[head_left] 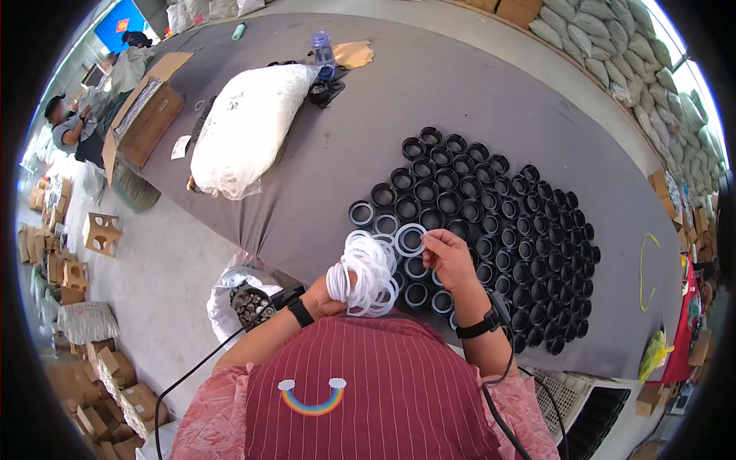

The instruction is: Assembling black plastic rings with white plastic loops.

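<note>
My left hand [326, 297] is closed around a thick bunch of thin white rings [368, 268], which fan out over its fingers near the table's front edge. Between the fingertips of my right hand [451, 257] is the edge of a single white ring [397, 244], lying over one of the black round caps beside the bunch. Many black caps [529, 249] stand close together in rows to the right and beyond. Pale rings show in several of the nearest ones, such as the cap [361, 212] at the left end. My hands hide some caps.
A large white plastic sack [249, 126] lies on the grey-covered table [491, 84], with a blue-tinted bottle [323, 50] behind it. An open carton [146, 119] sits at the left edge. Yellow cord [644, 272] lies far right. Another person [70, 126] stands at left.
</note>
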Demonstrator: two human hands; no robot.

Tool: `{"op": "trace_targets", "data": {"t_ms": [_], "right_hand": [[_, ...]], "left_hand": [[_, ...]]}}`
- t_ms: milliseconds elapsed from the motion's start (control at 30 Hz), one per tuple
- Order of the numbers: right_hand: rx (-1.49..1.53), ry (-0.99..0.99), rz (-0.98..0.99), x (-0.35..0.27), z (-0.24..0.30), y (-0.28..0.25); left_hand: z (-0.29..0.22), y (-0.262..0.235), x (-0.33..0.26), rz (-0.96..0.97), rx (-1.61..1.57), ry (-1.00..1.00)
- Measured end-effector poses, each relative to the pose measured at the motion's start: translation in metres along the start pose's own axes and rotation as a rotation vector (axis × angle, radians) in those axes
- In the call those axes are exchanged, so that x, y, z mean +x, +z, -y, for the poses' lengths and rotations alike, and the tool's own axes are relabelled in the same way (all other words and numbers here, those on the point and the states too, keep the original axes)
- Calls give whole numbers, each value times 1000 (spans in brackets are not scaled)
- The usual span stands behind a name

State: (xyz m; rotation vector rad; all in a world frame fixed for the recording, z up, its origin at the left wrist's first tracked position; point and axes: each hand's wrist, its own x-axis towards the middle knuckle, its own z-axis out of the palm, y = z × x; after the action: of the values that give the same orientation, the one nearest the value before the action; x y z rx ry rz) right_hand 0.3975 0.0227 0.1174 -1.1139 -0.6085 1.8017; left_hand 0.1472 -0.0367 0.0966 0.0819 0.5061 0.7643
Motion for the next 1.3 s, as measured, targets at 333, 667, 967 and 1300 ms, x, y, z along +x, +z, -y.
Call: {"op": "trace_targets", "data": {"t_ms": [333,667,967,1300], "right_hand": [[-344,-77,-448,32,-23,-111],[-582,2,-456,44,-47,-102],[-1373,-290,-452,36,-38,-76],[-1437,-407,-21,70,-61,34]], "left_hand": [[6,7,-8,43,15,142],[4,-17,-6,-285,1371,553],[7,-53,-12,-216,188,514],[-12,-33,-45,-40,-292,425]]}}
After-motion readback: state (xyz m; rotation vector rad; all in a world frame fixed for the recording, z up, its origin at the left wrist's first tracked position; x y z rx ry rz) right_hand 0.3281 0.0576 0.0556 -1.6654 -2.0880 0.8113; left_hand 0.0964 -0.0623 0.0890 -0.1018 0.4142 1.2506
